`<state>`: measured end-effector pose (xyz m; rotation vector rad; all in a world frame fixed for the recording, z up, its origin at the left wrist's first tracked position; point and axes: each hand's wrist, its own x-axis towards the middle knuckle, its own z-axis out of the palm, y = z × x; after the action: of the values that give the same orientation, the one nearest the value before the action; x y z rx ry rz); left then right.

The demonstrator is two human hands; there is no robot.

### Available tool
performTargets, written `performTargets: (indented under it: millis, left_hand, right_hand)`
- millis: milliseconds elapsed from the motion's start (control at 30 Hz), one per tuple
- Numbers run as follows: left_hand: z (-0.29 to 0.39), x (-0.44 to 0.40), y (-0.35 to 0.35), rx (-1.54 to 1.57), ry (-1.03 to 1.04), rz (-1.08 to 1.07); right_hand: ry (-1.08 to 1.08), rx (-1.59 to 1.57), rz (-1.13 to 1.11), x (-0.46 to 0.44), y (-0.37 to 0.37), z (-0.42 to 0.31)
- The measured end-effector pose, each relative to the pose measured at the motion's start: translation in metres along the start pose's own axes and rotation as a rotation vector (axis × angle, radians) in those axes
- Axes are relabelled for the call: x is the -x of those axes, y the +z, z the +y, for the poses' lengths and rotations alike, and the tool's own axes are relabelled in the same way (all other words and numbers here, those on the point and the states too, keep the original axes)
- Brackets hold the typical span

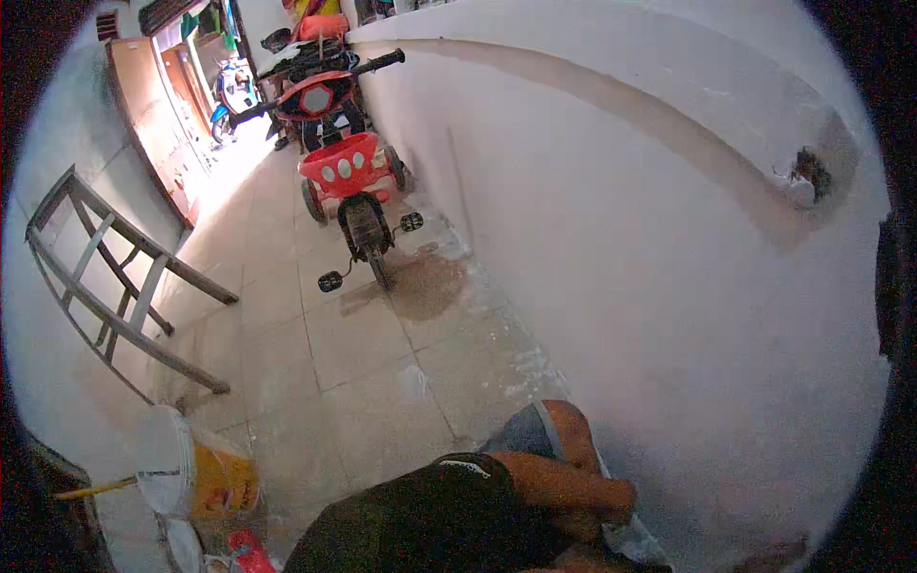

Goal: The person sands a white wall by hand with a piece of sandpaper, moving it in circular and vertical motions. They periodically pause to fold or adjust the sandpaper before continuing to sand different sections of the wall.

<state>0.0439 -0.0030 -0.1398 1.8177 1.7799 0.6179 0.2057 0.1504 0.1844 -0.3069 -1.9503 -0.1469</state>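
Observation:
A dark sleeve [411, 511] fills the bottom middle of the head view. From it a bare arm [564, 484] reaches right toward the foot of the white wall [669, 382] and bends close to it. Behind the arm a bent knee [570, 432] shows below the hem of grey-blue shorts [523, 432]. Neither my left hand nor my right hand can be made out; the lower edge of the view and the arm itself cut them off. Whatever they hold or touch is hidden. A pale strip [630, 544] runs along the wall's base beside the arm.
A red children's tricycle [339, 167] stands ahead beside the wall. At left, a ladder-like wooden frame [119, 277] leans. Below it sits a white-and-yellow paint bucket [215, 473] with a yellow stick [95, 489]. Beyond are an open door [153, 124] and a motorcycle [234, 91].

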Motion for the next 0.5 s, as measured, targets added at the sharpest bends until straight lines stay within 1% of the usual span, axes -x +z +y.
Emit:
performTargets:
  millis: [100, 167, 267, 333, 400, 433, 500]
  left_hand:
    - [0.002, -0.001, 0.002, 0.008, 0.0, -0.006]
    - [0.005, -0.002, 0.005, 0.013, -0.001, -0.018]
    - [0.006, -0.002, 0.003, 0.011, -0.004, -0.017]
    - [0.005, -0.004, 0.001, 0.011, -0.012, -0.014]
    - [0.006, -0.005, -0.001, 0.008, -0.013, -0.01]
    - [0.005, -0.005, -0.001, 0.008, -0.014, -0.012]
    - [0.005, -0.007, 0.001, 0.011, -0.014, -0.014]
  right_hand:
    - [0.193, 0.034, 0.208, -0.024, -0.036, 0.016]
    - [0.21, 0.019, 0.311, -0.059, -0.042, 0.018]
    - [0.128, -0.045, 0.27, -0.077, -0.02, 0.009]
    - [0.026, -0.107, 0.145, -0.063, 0.005, -0.007]
    - [-0.071, -0.127, 0.025, -0.038, 0.014, -0.009]
    - [-0.085, -0.12, -0.008, -0.026, 0.01, -0.002]
    - [-0.015, -0.087, 0.022, -0.006, -0.005, 0.027]
